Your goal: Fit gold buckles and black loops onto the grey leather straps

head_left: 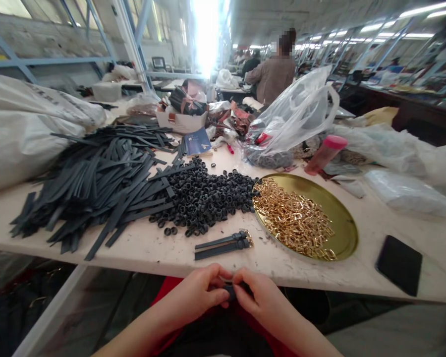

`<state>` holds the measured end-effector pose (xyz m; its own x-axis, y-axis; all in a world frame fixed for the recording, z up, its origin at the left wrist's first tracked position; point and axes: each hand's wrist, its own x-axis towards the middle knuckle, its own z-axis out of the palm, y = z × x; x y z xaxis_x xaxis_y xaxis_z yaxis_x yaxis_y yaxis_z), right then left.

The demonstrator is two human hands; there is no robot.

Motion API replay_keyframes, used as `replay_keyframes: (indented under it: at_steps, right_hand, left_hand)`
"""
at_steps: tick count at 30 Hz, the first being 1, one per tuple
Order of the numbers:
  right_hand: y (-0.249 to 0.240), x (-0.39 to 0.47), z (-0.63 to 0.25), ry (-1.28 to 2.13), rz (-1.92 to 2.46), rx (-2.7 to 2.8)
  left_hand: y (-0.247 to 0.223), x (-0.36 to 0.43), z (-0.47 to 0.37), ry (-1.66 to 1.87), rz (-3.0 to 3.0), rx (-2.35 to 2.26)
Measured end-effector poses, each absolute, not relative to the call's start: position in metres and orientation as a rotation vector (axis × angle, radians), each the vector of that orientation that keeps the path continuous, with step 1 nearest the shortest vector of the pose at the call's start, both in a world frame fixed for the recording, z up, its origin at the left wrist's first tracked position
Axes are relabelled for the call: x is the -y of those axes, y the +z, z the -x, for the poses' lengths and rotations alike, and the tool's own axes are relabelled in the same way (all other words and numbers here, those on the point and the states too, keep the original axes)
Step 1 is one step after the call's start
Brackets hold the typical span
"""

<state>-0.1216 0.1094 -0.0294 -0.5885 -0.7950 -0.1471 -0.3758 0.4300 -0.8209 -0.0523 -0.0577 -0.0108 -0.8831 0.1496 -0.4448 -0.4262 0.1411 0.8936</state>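
Note:
My left hand (204,287) and my right hand (254,290) meet just below the table's front edge, fingers closed on one small dark strap piece (229,291). Most of that piece is hidden by my fingers. Straight ahead on the table lie two dark straps with gold buckles (223,245), side by side. Behind them spreads a heap of small black strap loops (204,196). To its left is a big pile of loose dark straps (107,178). On the right, a round gold tray (344,225) holds many gold buckles (293,213).
A black phone (399,264) lies near the right front edge. Farther back are a pink-capped bottle (325,154), a clear plastic bag (290,119), a blue booklet (197,142) and a white box (180,122). A white sack (29,129) fills the left. Another person (277,74) is in the background.

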Motion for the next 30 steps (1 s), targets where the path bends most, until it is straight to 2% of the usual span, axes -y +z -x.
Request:
replay_keyframes:
  at_steps: [3,10,15,21,24,26,28,30]
  right_hand:
    - [-0.039,-0.104,0.128,-1.114,0.896,-2.089]
    - [-0.037,-0.091,0.142,-1.096,0.988,-2.131]
    - [-0.040,-0.079,0.148,-1.081,1.012,-2.265]
    - [-0.055,-0.064,0.158,-1.090,1.115,-2.256]
    - [-0.061,-0.060,0.181,-1.025,1.240,-2.396]
    - [-0.066,-0.056,0.197,-0.948,1.313,-2.501]
    - [-0.071,-0.052,0.208,-0.872,1.363,-2.546]
    - [-0.076,-0.048,0.211,-0.842,1.395,-2.568]
  left_hand:
    - [-0.013,0.064,0.054,1.893,0.227,-1.905]
    - [-0.019,0.075,0.072,1.867,0.356,-1.972]
    - [-0.012,0.088,0.083,1.680,0.313,-1.989]
    - [-0.015,0.088,0.089,1.566,0.278,-2.214]
    - [-0.013,0.105,0.096,1.273,0.165,-2.655]
    - [-0.010,0.132,0.098,0.925,0.239,-2.981]
    - [-0.008,0.170,0.098,0.501,0.471,-3.162]
    - [-0.009,0.210,0.097,0.293,0.691,-3.194]
